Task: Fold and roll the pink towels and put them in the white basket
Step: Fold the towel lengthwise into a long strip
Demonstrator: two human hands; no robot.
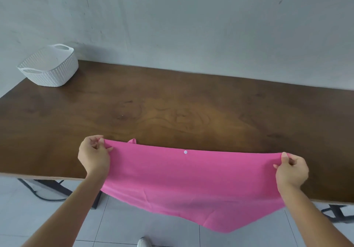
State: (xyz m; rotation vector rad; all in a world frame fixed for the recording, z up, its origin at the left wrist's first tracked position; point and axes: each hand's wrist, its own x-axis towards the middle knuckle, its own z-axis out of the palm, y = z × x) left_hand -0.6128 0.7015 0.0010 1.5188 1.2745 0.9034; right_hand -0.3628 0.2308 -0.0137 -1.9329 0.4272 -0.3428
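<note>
A pink towel (191, 181) hangs stretched between my hands over the near edge of the dark wooden table (172, 108). My left hand (93, 156) pinches its top left corner. My right hand (292, 171) pinches the top right corner. The towel's upper edge is taut, with a small white snap near its middle and a small loop near the left end. Its lower part droops to a point below the table edge. The white basket (50, 66) stands at the table's far left corner, and I see nothing inside it.
A grey wall runs behind the table. Below the near edge are a pale tiled floor, black table legs (336, 211) and a dark cable at the left. A shoe tip (143, 242) shows at the bottom.
</note>
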